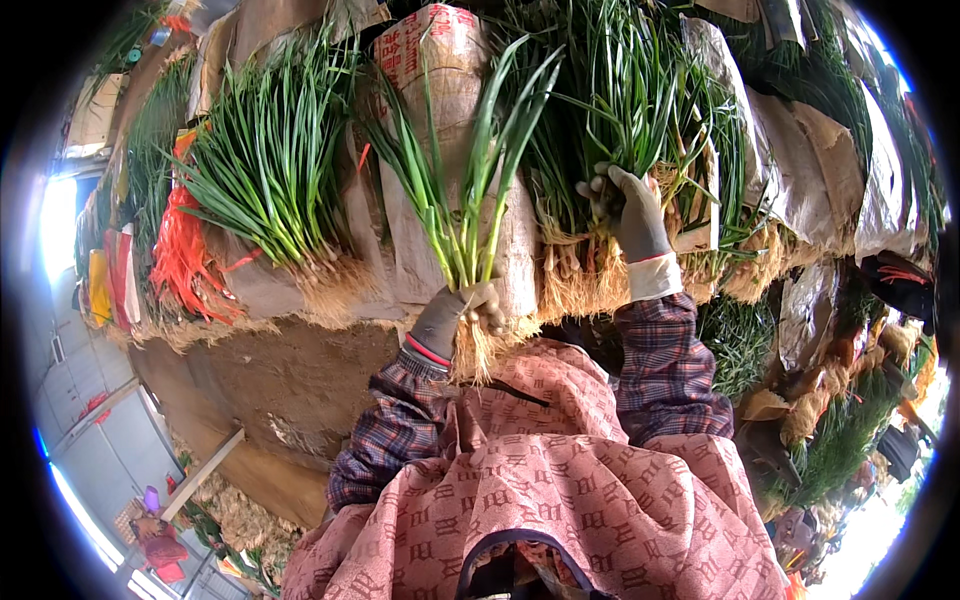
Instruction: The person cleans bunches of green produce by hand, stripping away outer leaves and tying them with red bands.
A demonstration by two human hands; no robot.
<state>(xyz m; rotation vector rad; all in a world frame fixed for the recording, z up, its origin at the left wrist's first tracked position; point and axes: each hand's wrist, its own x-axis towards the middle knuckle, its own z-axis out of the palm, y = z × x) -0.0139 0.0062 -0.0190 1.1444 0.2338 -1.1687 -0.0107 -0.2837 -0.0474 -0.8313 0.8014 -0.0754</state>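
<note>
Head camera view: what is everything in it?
Held plant bunch: one, green, pale roots, centre
Left leaf pile: one, green, left of centre
Right leaf pile: one, green, right of centre
Printed sack: one, whitish and red, between the piles
Sack sheets: several, whitish and brown, upper right
Stringy strips: many, red, left
Flat surface: one, brown, lower left
Loose greens: uncounted, green, right
Clutter: many, mixed colours, edges, too small to name
Smock: one, pink patterned, lower centre
Sleeves: two, dark plaid, lower centre
Left hand: one, grey gloved, around held bunch
Right hand: one, grey gloved, at right pile
</note>
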